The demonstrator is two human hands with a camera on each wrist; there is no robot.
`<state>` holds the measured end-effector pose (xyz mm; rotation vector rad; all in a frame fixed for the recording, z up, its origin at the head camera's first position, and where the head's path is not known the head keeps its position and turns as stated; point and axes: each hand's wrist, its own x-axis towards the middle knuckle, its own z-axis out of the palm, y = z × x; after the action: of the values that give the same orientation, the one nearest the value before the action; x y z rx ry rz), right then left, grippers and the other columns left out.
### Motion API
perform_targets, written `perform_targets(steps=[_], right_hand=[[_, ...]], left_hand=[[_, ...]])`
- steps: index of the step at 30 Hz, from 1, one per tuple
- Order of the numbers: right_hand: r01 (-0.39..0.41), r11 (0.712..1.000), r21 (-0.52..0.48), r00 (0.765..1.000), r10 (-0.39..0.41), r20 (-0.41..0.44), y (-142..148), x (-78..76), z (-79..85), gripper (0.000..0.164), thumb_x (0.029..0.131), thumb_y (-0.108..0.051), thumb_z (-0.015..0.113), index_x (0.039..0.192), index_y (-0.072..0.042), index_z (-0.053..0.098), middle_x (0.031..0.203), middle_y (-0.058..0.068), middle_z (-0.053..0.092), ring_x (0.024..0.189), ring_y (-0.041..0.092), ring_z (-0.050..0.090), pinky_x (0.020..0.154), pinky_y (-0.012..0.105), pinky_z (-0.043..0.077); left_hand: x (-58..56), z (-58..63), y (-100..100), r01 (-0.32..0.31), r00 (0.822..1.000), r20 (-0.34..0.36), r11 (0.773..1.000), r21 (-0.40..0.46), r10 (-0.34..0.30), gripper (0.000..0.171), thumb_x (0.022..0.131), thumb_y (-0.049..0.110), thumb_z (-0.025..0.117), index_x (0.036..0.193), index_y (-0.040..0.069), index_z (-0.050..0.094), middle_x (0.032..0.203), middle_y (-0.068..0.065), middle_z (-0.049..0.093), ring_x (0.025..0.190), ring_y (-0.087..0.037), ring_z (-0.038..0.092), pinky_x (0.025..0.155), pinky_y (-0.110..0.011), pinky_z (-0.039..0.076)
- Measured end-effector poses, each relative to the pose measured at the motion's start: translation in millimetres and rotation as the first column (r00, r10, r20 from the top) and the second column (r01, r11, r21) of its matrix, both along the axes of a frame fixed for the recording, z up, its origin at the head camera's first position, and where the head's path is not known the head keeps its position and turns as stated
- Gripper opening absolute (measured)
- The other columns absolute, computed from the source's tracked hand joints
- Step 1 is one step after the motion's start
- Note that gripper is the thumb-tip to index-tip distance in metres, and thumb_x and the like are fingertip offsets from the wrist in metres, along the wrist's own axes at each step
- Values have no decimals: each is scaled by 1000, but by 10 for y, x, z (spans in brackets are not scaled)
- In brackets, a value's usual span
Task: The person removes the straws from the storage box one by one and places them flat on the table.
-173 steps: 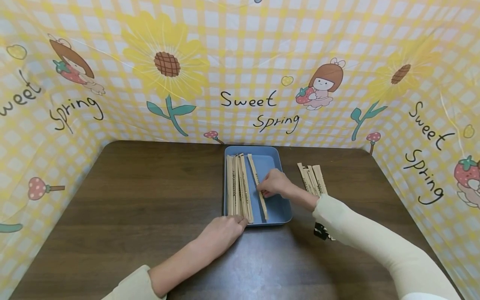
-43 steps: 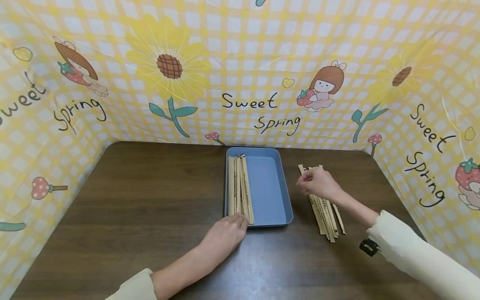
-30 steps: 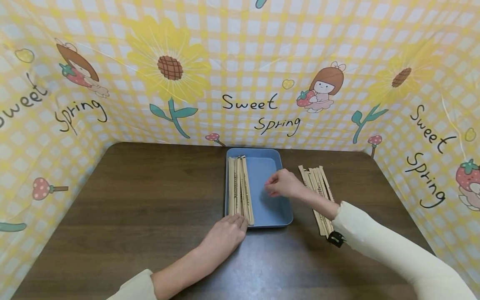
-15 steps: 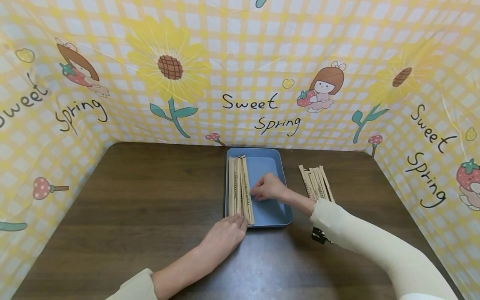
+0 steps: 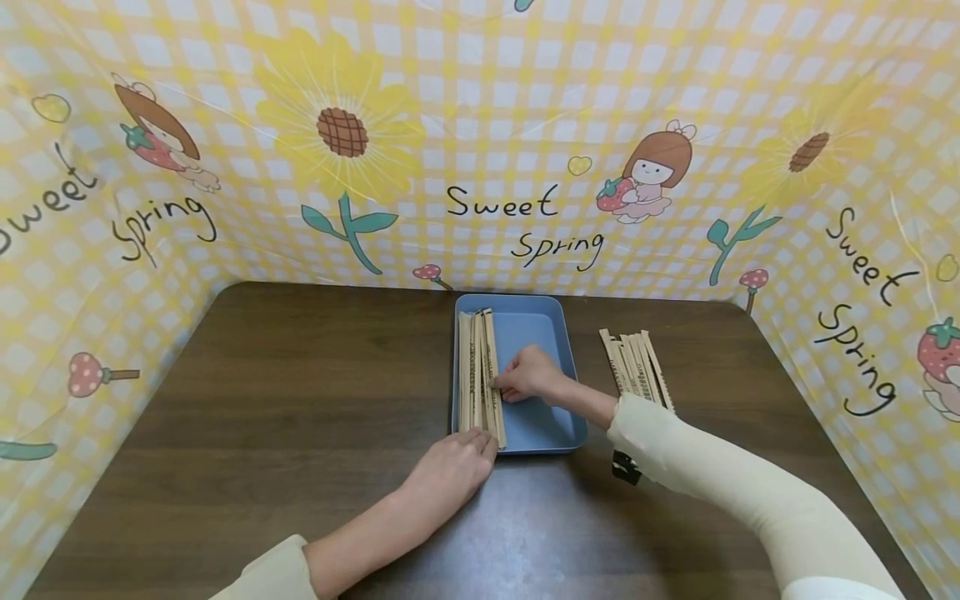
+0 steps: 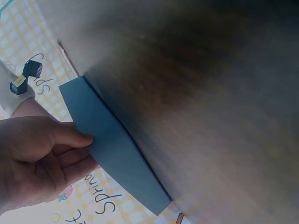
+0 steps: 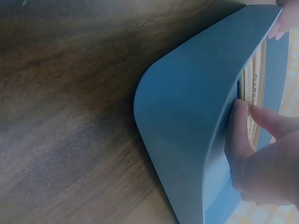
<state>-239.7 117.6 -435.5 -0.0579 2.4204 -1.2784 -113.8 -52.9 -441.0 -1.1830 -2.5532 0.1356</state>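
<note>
A blue tray (image 5: 536, 429) lies on the table, with a row of long, narrow, printed paper-wrapped sticks (image 5: 474, 367) along its left side. My left hand (image 5: 453, 462) holds the near left corner of the tray; in the left wrist view its thumb presses the outer wall while the fingers reach over the rim. Inside the tray, my right hand (image 5: 534, 373) pinches the rightmost stick of the row near its middle. The right wrist view shows thumb and forefinger (image 7: 240, 123) on either side of it. What the wrapping contains is hidden.
More paper-wrapped sticks (image 5: 633, 362) lie in a pile on the brown table (image 5: 315, 400) right of the tray, partly covered by the right sleeve. A checkered cloth (image 5: 480, 100) with flowers hangs behind and on both sides.
The single stick held earlier in the tray is gone from there. My right hand has moved from the right pile leftward into the tray and onto the row. My left hand stays put.
</note>
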Motion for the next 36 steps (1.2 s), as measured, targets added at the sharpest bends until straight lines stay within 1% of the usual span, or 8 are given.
perform_targets(steps=[3, 6, 10, 15, 19, 24, 30, 36], right_hand=[[-3, 1000, 14, 1000, 4, -14, -14, -4, -11, 18, 85, -6, 78, 74, 7, 71, 65, 13, 69, 55, 16, 67, 57, 27, 60], [-11, 999, 34, 1000, 11, -21, -32, -4, -15, 19, 84, -8, 79, 72, 5, 72, 64, 12, 68, 54, 16, 67, 56, 27, 60], [-13, 999, 43, 1000, 14, -22, -55, 0, -6, 18, 83, -7, 79, 71, 4, 72, 64, 12, 68, 53, 17, 67, 55, 27, 60], [12, 1000, 19, 1000, -12, 3, -77, -4, 1, 14, 83, -1, 76, 71, 5, 71, 64, 13, 68, 53, 17, 67, 55, 27, 60], [28, 999, 23, 999, -29, 18, -85, -11, 3, 14, 82, -2, 76, 72, 6, 71, 63, 13, 68, 52, 17, 66, 55, 28, 60], [44, 999, 21, 998, -45, 33, -81, -19, -3, 14, 82, -3, 77, 73, 6, 71, 63, 12, 68, 52, 16, 66, 55, 28, 60], [21, 999, 41, 999, -22, 23, -80, -32, 3, 13, 83, -1, 75, 73, 6, 70, 67, 13, 68, 56, 18, 67, 57, 28, 60], [13, 999, 41, 999, -15, 33, -57, -41, 8, 14, 85, -2, 74, 74, 6, 70, 70, 13, 68, 59, 18, 67, 58, 28, 61]], left_hand=[[2, -3, 1, -5, 1000, 3, 1000, -5, 5, 20, 86, 2, 69, 106, 2, 71, 109, -9, 72, 104, -20, 68, 91, -29, 55], [4, -11, 1, -2, 1000, -12, 1000, -3, 2, 18, 85, 2, 70, 103, 3, 71, 104, -7, 71, 100, -18, 68, 88, -28, 55], [5, -1, 3, -1, 1000, -14, 1000, -5, 1, 17, 85, 3, 69, 102, 4, 71, 101, -6, 71, 99, -17, 67, 87, -27, 56], [-2, -9, 4, 0, 1000, -14, 1000, -10, 0, 20, 83, 3, 69, 103, 3, 71, 102, -7, 71, 100, -18, 67, 88, -28, 55], [-6, -16, 6, -4, 1000, -13, 1000, -14, 4, 21, 83, 4, 70, 104, 4, 72, 104, -8, 71, 102, -17, 67, 89, -28, 55], [2, 4, 7, -9, 1000, -2, 1000, -9, 9, 20, 85, 3, 69, 105, 4, 71, 104, -7, 72, 102, -17, 67, 89, -27, 55], [-3, 25, 0, -8, 1000, 11, 1000, -6, 8, 20, 86, 2, 69, 105, 3, 72, 106, -7, 72, 103, -18, 68, 89, -28, 55], [-8, 18, 2, -4, 1000, 26, 1000, -18, 4, 23, 86, 2, 69, 109, 3, 72, 109, -8, 72, 105, -19, 67, 92, -28, 54]])
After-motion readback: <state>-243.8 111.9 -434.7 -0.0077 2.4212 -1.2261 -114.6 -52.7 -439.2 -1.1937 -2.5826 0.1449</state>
